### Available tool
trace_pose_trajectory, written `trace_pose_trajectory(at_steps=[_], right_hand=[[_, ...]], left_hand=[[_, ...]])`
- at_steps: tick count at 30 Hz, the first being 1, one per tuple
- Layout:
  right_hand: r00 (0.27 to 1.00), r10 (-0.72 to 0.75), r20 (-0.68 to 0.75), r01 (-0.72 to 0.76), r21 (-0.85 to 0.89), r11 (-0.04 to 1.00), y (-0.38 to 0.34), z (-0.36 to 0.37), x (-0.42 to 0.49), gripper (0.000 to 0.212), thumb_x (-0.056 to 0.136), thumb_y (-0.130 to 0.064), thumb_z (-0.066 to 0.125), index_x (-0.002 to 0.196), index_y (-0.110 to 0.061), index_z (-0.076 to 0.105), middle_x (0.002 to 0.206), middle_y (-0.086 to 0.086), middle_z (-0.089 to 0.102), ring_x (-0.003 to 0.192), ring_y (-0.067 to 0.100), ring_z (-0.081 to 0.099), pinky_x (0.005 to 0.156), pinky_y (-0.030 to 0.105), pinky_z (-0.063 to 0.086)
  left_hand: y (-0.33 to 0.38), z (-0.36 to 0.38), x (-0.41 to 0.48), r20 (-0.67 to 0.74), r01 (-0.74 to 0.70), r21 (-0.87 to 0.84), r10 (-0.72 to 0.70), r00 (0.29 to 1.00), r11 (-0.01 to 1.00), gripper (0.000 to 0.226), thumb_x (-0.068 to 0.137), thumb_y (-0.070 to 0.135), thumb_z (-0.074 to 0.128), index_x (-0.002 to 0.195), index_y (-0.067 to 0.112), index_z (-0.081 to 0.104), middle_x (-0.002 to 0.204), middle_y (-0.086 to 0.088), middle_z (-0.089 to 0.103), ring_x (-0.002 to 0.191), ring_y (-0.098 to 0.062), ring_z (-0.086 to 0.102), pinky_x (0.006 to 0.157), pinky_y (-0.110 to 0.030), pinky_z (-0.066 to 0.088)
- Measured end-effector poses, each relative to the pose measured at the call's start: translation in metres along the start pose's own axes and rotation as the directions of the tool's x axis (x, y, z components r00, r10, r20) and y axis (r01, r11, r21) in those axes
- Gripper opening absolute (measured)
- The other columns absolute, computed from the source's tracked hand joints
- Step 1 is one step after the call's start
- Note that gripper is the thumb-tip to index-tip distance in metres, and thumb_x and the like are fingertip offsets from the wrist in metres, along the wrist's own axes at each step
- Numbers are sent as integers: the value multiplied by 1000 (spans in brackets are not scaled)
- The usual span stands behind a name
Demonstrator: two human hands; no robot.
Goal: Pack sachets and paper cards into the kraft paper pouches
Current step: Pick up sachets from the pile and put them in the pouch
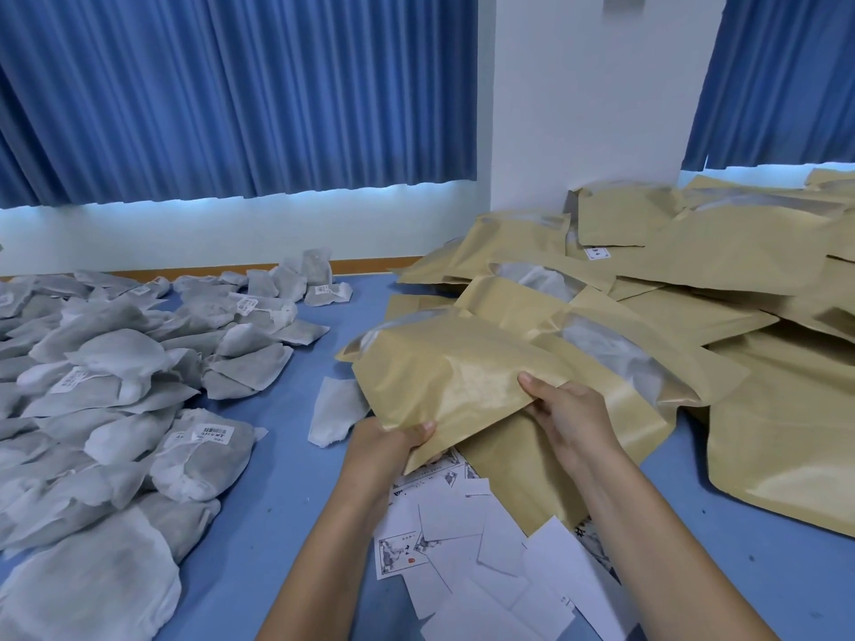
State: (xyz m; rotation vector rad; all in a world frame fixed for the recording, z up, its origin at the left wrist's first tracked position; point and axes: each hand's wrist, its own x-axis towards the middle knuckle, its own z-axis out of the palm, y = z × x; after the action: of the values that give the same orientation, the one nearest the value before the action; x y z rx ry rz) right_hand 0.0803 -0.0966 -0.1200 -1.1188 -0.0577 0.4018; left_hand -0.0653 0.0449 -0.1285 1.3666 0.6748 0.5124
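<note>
A kraft paper pouch (444, 372) is held above the blue table in the middle of the view, its far end raised. My left hand (386, 448) pinches its near left corner with the thumb on top. My right hand (566, 411) grips its near right edge, thumb on the paper. Several grey-white sachets (120, 367) with barcode labels lie heaped on the left. Loose white paper cards (467, 543), some printed, lie under my forearms. One flat sachet (335, 409) lies just left of the held pouch.
A big heap of kraft pouches (694, 289), some with clear windows, covers the right and far right of the blue table (287, 478). Blue curtains (231, 94) and a white wall stand behind the table.
</note>
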Motion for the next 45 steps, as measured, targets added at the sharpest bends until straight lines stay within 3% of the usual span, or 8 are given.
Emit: trace_pose_trajectory(at_steps=[10, 19, 25, 36, 39, 41, 43, 45], right_hand=[[983, 65, 173, -69, 14, 998, -27, 0, -12, 11, 92, -12, 60, 93, -1, 59, 60, 5, 63, 46, 15, 61, 45, 21, 49], [995, -99, -26, 102, 173, 980, -76, -49, -3, 9, 96, -2, 46, 91, -9, 44, 48, -2, 45, 35, 7, 41, 33, 17, 32], [986, -38, -161, 30, -49, 998, -77, -85, 12, 22, 98, -10, 43, 118, -1, 41, 78, 25, 64, 41, 19, 61, 32, 19, 38], [926, -191, -325, 309, 362, 880, -135, -96, 39, 35, 94, 13, 32, 128, 7, 36, 95, 23, 50, 37, 10, 57, 39, 14, 42], [904, -321, -283, 428, 602, 674, -186, -78, 76, 28, 96, 9, 40, 125, 6, 38, 117, 22, 49, 65, 16, 70, 58, 19, 55], [946, -271, -176, 311, 723, 617, -211, -72, 95, 40, 97, -7, 51, 133, 5, 41, 137, 20, 45, 109, 27, 62, 90, 29, 53], [976, -207, -66, 203, 614, 762, -215, -74, 106, 35, 96, -10, 54, 128, 1, 47, 143, 24, 39, 124, 32, 52, 106, 35, 42], [981, -182, -71, 193, 218, 957, -197, -81, 109, 15, 94, -5, 55, 109, -1, 57, 133, 26, 51, 113, 34, 59, 104, 36, 44]], left_hand=[[14, 8, 12, 263, -234, -314, 321, 910, 920, 32, 99, -2, 37, 124, 11, 52, 116, -3, 69, 104, -25, 67, 73, -30, 57], [68, 80, 36, 511, -220, -89, 234, 827, 972, 26, 102, 8, 38, 126, 5, 49, 116, -13, 67, 95, -33, 69, 72, -30, 58], [63, 131, 34, 468, -303, 173, 193, 863, 937, 21, 104, 6, 30, 105, -6, 46, 68, -19, 64, 46, -18, 65, 44, -20, 51], [107, 206, 45, 514, -328, 125, 222, 829, 936, 27, 101, 9, 41, 79, 1, 53, 43, 2, 57, 33, -2, 44, 39, -11, 35], [146, 244, 60, 461, -134, -164, 196, 866, 977, 28, 100, 23, 47, 114, -1, 48, 79, -12, 67, 57, -8, 61, 53, -14, 46], [154, 252, 73, 473, -180, 115, 105, 875, 977, 48, 94, 37, 57, 129, 12, 38, 101, -14, 61, 76, -21, 61, 63, -22, 48], [144, 242, 79, 504, -402, 719, -28, 863, 567, 50, 88, 47, 62, 121, 13, 46, 95, -8, 55, 73, -22, 53, 58, -25, 39], [117, 229, 84, 505, -506, 861, -232, 831, 62, 58, 89, 49, 59, 131, 12, 47, 122, -8, 55, 96, -21, 53, 72, -26, 36]])
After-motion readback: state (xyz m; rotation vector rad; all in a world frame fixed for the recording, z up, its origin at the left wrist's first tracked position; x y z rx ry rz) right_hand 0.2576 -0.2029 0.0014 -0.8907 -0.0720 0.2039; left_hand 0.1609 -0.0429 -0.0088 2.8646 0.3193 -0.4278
